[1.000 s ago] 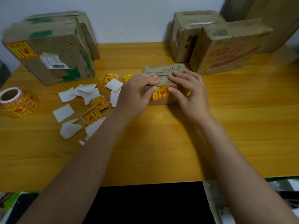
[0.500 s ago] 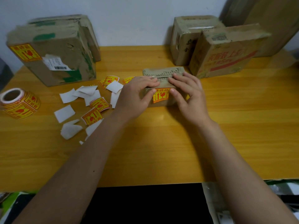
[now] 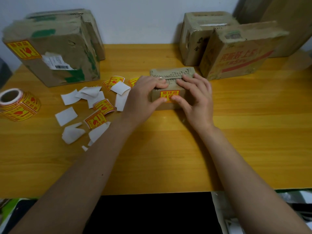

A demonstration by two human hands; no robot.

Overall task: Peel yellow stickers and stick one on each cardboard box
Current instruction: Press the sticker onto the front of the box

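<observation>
A small cardboard box (image 3: pixel 168 106) sits mid-table with a yellow sticker (image 3: pixel 169 93) on its near face. My left hand (image 3: pixel 143 98) grips the box's left side, its thumb pressing the sticker's lower edge. My right hand (image 3: pixel 195 97) holds the right side, thumb on the sticker too. A larger box (image 3: pixel 55 54) at the back left carries a yellow sticker (image 3: pixel 22 49). Two more boxes stand at the back right: a plain one (image 3: pixel 194 38) and one with red print (image 3: pixel 239 53).
A roll of yellow stickers (image 3: pixel 18 105) lies at the left edge. Loose yellow stickers (image 3: pixel 95 119) and white backing papers (image 3: pixel 66 115) are scattered left of my hands. Another box (image 3: pixel 91 27) leans behind the left one. The wooden table (image 3: pixel 168 157) ends at a dark front edge.
Both thumbs have slid inward across the sticker on the small box. The view has shifted slightly; the box stays in place.
</observation>
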